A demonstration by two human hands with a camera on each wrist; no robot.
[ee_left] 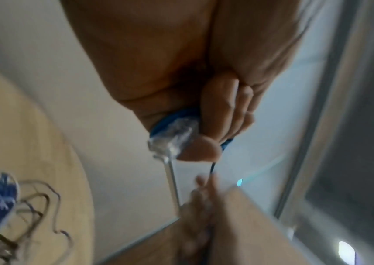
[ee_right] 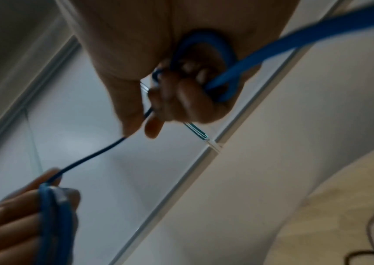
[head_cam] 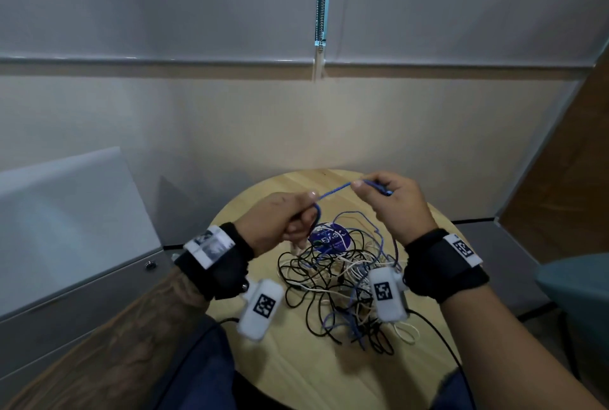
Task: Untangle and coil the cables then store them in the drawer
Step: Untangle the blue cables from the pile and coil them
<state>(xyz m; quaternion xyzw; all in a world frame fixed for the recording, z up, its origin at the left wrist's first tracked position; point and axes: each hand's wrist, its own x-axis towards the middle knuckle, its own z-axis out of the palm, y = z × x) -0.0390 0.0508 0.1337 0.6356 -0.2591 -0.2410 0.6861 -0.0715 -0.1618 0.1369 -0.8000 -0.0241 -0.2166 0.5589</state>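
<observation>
We hold the blue cable (head_cam: 333,192) taut above the tangle (head_cam: 342,281) on the desk (head_cam: 296,370), left hand (head_cam: 280,225) and right hand (head_cam: 392,202) both pinching it; tugging harder could tighten knots.

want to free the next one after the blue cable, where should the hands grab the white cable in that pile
Probably its loop that sticks out at the near right edge of the tangle, coming in from the person's right side. There the white cable lies alone on the bare table, with no black strands over it; further in it is woven under them. Its plug ends cannot be made out.
</observation>
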